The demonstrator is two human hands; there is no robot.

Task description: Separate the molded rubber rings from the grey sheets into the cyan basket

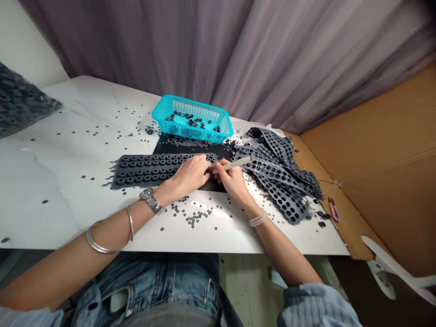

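A dark grey rubber sheet (146,169) with rows of raised rings lies flat on a black mat (163,146). My left hand (193,173) rests over its right end, fingers bent and pinched together at the edge. What sits exactly between those fingertips is hidden. Close beside it, my right hand (234,180) is closed around a slim white pen-like tool (240,162), gripped like a pencil. The tool's working tip points left toward the sheet and is hard to see. Small dark discs (195,219) are scattered in front of my hands.
Behind the sheet stands a turquoise basket (192,132) holding dark rubber pieces. Perforated grey sheets (286,181) are heaped at right, near a pink cutter (334,210) on cardboard (384,150). At far left is a clear bag of rubber rings (20,102). A curtain (153,50) hangs behind.
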